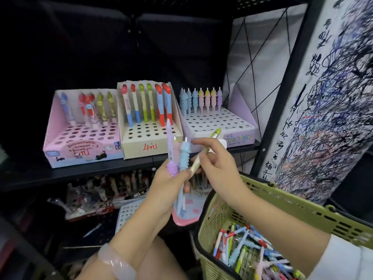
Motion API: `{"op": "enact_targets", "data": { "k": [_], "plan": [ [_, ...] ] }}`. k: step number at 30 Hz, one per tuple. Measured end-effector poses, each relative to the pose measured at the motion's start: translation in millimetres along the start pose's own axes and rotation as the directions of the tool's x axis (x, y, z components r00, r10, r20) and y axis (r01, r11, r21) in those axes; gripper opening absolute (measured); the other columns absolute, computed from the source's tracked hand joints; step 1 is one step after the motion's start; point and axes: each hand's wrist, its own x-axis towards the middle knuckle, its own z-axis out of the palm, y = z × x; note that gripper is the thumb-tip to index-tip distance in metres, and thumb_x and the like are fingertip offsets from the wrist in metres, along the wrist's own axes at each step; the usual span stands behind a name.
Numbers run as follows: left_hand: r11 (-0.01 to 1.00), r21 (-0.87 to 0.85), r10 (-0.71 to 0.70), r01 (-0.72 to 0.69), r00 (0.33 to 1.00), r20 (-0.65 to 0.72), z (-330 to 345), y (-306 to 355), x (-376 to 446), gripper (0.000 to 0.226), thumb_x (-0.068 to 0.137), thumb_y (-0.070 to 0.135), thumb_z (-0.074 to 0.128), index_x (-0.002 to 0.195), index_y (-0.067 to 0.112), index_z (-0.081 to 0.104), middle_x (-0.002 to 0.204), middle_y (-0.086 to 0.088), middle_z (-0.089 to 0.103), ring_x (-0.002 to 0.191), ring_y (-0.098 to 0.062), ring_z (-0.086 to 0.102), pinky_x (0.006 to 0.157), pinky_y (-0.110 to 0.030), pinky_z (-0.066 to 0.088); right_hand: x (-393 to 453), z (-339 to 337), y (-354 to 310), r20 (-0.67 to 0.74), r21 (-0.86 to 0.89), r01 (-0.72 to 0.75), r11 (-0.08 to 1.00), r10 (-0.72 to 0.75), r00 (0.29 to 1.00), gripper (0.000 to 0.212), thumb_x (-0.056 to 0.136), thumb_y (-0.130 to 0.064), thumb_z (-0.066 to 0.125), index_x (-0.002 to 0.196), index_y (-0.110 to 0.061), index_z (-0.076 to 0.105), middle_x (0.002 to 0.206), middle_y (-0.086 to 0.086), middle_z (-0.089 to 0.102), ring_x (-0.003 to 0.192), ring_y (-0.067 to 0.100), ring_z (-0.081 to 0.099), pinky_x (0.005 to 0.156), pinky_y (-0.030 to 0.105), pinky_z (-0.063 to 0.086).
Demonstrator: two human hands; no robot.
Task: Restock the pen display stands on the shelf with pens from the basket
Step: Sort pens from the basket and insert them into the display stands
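Nearest, low and right of the shelf: green basket (286, 201), perforated walls, a loose heap of pens (248, 251) in its bottom, mixed colours, lying every way.

Just left of the basket, in front of the shelf edge: left hand (171, 184), pale bracelet (116, 263) on the wrist. Its grip is closed round two pens held upright, a purple pen (170, 146) and a blue pen (184, 156) with a ribbed soft sleeve.

Touching that bundle from the right: right hand (216, 164), forearm crossing above the basket. Thumb and fingers pinch a yellow-green pen (203, 154), tilted, tip up toward the shelf.

Beyond the hands, on the black shelf (80, 172), three display stands side by side. Left: pink stand (82, 144), a few pens in its back rows, front holes open. Middle: cream stand (149, 138) with red handwriting on the front, a row of red, blue and green pens at the back. Right: lilac stand (218, 126) marked "UNICORN", one back row of pastel ribbed pens.

Below the shelf: a lower tier with more pen boxes, dim and blurred.

Right of the shelf: an upright board (331, 110) covered in ink scribbles.
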Motion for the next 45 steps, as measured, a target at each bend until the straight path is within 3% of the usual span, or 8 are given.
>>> {"op": "enact_targets", "data": {
  "k": [4,7,11,16,23,30,37,45],
  "plan": [
    [0.997,-0.079,0.016,-0.018,0.999,-0.028,-15.6,6.8,4.5,0.014,0.086,0.010,0.063,0.099,0.009,0.059,0.067,0.003,0.068,0.039,-0.006,0.041,0.041,-0.017,0.038,13.7,16.5,-11.6,0.119,-0.005,0.090,0.996,-0.089,0.989,0.037,0.095,-0.001,0.044,0.115,-0.031,0.053,0.072,0.006,0.054,0.063,0.026,0.051,0.062,0.015,0.047],
    [0.998,-0.047,0.044,-0.050,0.992,-0.121,-31.0,12.1,9.7,0.018,0.087,0.014,0.063,0.103,0.011,0.059,0.076,0.000,0.072,0.040,-0.007,0.041,0.041,-0.019,0.039,27.2,22.7,-21.8,0.111,0.012,0.143,0.990,-0.144,0.983,0.048,0.095,-0.005,0.046,0.120,-0.046,0.042,0.105,-0.004,0.059,0.072,0.000,0.060,0.068,0.005,0.043],
    [0.990,0.085,0.128,-0.113,0.972,-0.199,-54.5,20.2,14.3,0.017,0.085,0.018,0.066,0.100,0.019,0.058,0.079,0.002,0.072,0.042,-0.006,0.042,0.043,-0.019,0.040,56.0,35.7,-30.3,-0.011,-0.002,0.035,0.999,-0.035,0.999,0.031,0.093,-0.026,0.055,0.115,-0.040,0.039,0.105,-0.019,0.054,0.075,-0.001,0.059,0.064,0.012,0.046],
    [0.979,0.152,0.167,-0.133,0.956,-0.243,-73.6,26.0,16.9,0.028,0.081,0.024,0.071,0.103,0.018,0.056,0.062,0.013,0.061,0.042,-0.006,0.044,0.044,-0.021,0.040,80.6,62.9,-36.6,0.087,0.142,-0.117,0.983,0.106,0.991,0.012,0.091,-0.021,0.060,0.100,-0.015,0.054,0.062,-0.009,0.058,0.057,0.003,0.057,0.057,0.018,0.050],
    [0.991,-0.093,0.069,-0.097,0.962,-0.265,-102.3,32.0,20.6,0.018,0.086,0.018,0.063,0.100,0.008,0.058,0.059,0.001,0.062,0.038,-0.007,0.040,0.035,-0.023,0.039,96.3,77.0,-42.8,0.418,0.346,-0.229,0.910,0.069,0.906,0.022,0.099,-0.011,0.041,0.118,-0.011,0.052,0.091,0.002,0.065,0.084,0.010,0.064,0.079,0.021,0.054],
    [0.990,-0.043,0.111,-0.138,0.917,-0.384,-126.0,38.9,25.9,0.029,0.085,0.018,0.064,0.107,0.002,0.054,0.082,-0.015,0.059,0.038,-0.006,0.039,0.041,-0.019,0.039,120.2,108.1,-46.7,0.338,0.363,-0.270,0.892,0.144,0.930,0.015,0.095,-0.018,0.052,0.104,-0.009,0.059,0.089,0.006,0.070,0.077,0.011,0.069,0.070,0.020,0.055],
    [0.974,0.005,0.207,-0.226,0.884,-0.419,-157.2,62.1,40.9,0.020,0.088,0.016,0.062,0.103,0.005,0.054,0.060,0.004,0.064,0.038,-0.006,0.042,0.040,-0.020,0.042,153.3,138.1,-66.5,0.398,0.434,-0.184,0.882,-0.005,0.917,0.014,0.096,-0.015,0.049,0.104,-0.009,0.059,0.085,0.002,0.070,0.081,0.014,0.070,0.074,0.024,0.056],
    [0.970,0.092,0.242,-0.225,0.868,-0.434,-196.6,79.0,57.3,0.020,0.086,0.026,0.064,0.103,0.021,0.055,0.089,-0.002,0.070,0.042,-0.005,0.049,0.040,-0.018,0.042,224.2,144.7,-101.8,0.239,-0.191,0.133,0.973,-0.085,0.967,0.006,0.094,-0.011,0.053,0.096,-0.008,0.048,0.079,0.010,0.063,0.069,0.016,0.066,0.063,0.023,0.058]
  ]
}}
